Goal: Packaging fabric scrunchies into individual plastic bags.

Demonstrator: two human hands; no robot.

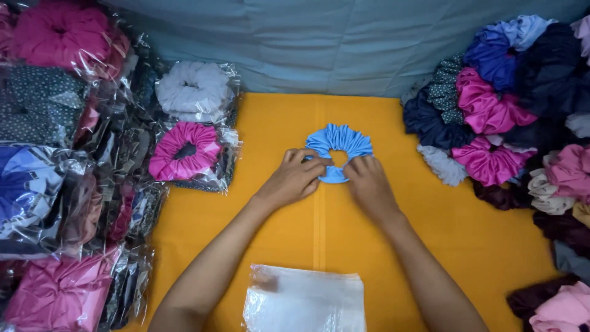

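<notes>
Orange worktop [467,246] flanked by bagged scrunchies [67,160] (left) and a loose scrunchie pile [516,110] (right). A stack of clear bags [304,300] lies at the near edge. Centre: left hand [294,178] and right hand [369,184], fingers pinching the blue scrunchie [339,142] flat on the worktop.

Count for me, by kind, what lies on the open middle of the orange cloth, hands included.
Light blue ruffled fabric scrunchie: 1
Pile of clear plastic bags: 1
Hands pinching the scrunchie: 2 (left hand, right hand)
Total: 4
</notes>
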